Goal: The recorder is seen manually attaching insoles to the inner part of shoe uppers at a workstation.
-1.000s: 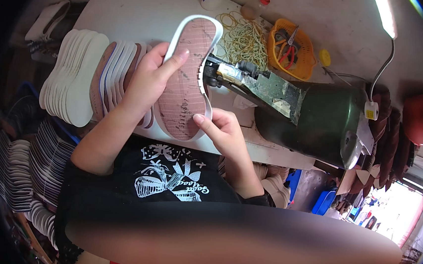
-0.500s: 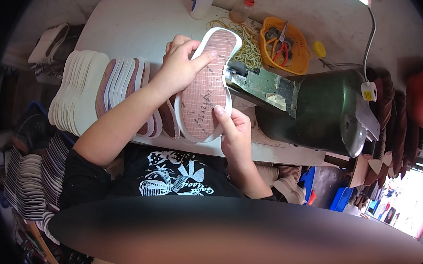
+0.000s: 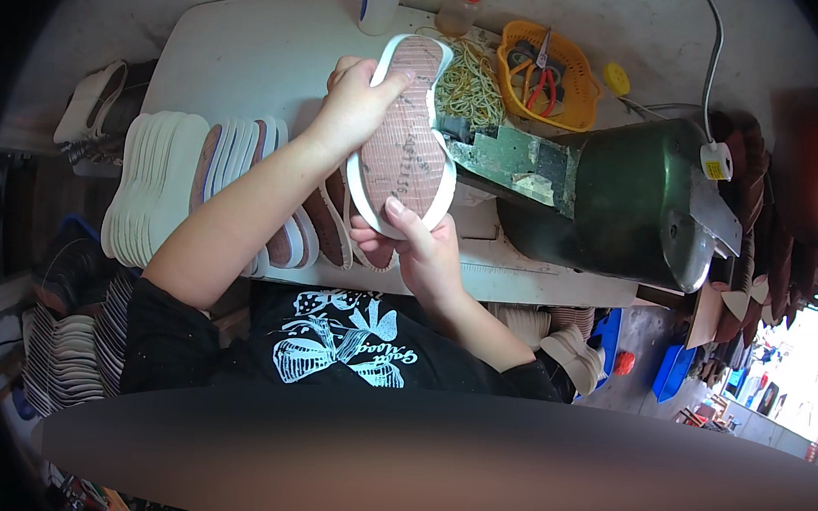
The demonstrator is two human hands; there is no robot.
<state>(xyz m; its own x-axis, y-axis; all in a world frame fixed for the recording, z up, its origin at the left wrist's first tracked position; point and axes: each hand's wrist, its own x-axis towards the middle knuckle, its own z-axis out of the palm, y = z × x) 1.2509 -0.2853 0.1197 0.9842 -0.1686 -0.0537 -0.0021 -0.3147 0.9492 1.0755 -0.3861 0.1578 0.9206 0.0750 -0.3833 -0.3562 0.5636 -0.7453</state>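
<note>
A shoe sole (image 3: pixel 403 149) with a brown, lined face and a white rim is held up over the table. My left hand (image 3: pixel 358 103) is closed on its narrow far end, thumb on the brown face. My right hand (image 3: pixel 424 252) grips the wide near end, its thumb pressed on the face and fingers underneath. The sole's right edge is at the tip of a green machine's arm (image 3: pixel 517 163); whether they touch I cannot tell. Left of the sole, a row of white soles (image 3: pixel 155 187) and brown-faced soles (image 3: pixel 329 228) stands on the table.
The green machine body (image 3: pixel 615 200) fills the table's right side. Behind lie a heap of yellowish cords (image 3: pixel 470 87), a yellow basket (image 3: pixel 584 101) with pliers and scissors, and two squeeze bottles (image 3: pixel 383 4). More stacked soles (image 3: pixel 59 363) sit at lower left.
The sole has turned and shifted a little to the left. My right hand has slid from its right edge round to its near end. The view has also shifted slightly.
</note>
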